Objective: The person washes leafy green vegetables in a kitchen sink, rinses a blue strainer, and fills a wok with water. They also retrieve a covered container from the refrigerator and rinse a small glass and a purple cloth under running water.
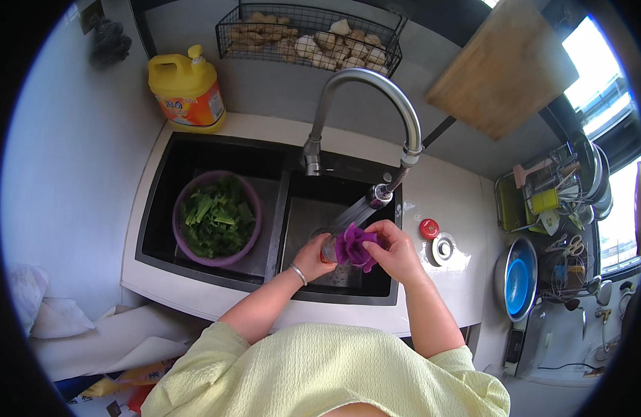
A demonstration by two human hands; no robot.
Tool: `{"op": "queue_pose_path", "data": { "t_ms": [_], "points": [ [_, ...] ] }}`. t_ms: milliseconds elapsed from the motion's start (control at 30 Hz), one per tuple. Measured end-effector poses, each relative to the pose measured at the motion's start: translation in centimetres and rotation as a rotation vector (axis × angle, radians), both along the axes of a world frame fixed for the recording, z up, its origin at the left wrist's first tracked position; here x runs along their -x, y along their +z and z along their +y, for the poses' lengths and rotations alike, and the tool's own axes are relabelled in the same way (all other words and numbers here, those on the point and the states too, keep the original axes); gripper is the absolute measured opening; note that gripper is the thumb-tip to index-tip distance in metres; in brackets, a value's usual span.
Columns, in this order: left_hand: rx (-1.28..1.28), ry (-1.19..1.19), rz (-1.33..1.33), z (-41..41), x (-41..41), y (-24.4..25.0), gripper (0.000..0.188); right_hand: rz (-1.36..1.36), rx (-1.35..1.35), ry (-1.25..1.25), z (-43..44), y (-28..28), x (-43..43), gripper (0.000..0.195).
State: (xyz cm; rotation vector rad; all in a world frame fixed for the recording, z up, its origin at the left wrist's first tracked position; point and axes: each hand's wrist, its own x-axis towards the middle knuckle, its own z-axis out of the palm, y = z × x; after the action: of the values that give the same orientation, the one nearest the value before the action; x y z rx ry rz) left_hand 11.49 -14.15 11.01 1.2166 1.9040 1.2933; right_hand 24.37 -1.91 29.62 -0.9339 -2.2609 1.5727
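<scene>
Over the right basin of the black double sink, my left hand holds a clear jar with a red patch near its lower end. Pinched in my right hand is a purple cloth, bunched against the jar. Water streams from the pull-down spray head of the tall gooseneck faucet beside both hands. A purple plastic basket filled with leafy greens stands in the left basin. The jar's far side is hidden behind the cloth.
A red lid and a metal sink strainer lie on the wet counter at right. Beyond them are a steel bowl and a dish rack. A yellow detergent jug stands back left, near a wire basket on the wall.
</scene>
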Motion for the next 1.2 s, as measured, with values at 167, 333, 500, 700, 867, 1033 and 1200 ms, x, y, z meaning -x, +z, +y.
{"op": "queue_pose_path", "data": {
  "t_ms": [167, 333, 500, 700, 867, 1033, 1200],
  "points": [
    [-0.003, -0.003, -0.009, -0.3, -0.1, 1.0, 0.067, 0.112, -0.090, -0.054, -1.0, 2.2, 0.5, 0.015],
    [-0.014, 0.018, -0.034, -0.4, -0.2, 1.4, 0.068, 0.108, -0.173, -0.001, -1.4, 3.8, 0.4, 0.011],
    [-0.068, 0.016, -0.072, 0.0, -0.5, 1.5, 0.069, 0.014, -0.238, 0.285, -0.4, 0.5, 0.8, 0.018],
    [-0.074, 0.026, 0.043, -0.5, -0.3, 1.0, 0.071, -0.222, -0.687, 0.662, -0.4, -4.0, 1.5, 0.025],
    [-0.081, -0.023, 0.066, -0.9, 0.0, 1.3, 0.069, -0.089, -0.713, 0.590, -0.2, -4.3, 1.4, 0.028],
    [-0.076, -0.092, 0.046, 0.2, 1.0, 3.4, 0.066, 0.094, -0.650, 0.326, 0.4, -3.6, 1.3, 0.027],
    [-0.086, -0.172, 0.155, 0.8, 1.1, 4.0, 0.066, -0.095, -0.817, 0.670, 0.2, -3.4, 0.8, 0.030]
  ]
}}
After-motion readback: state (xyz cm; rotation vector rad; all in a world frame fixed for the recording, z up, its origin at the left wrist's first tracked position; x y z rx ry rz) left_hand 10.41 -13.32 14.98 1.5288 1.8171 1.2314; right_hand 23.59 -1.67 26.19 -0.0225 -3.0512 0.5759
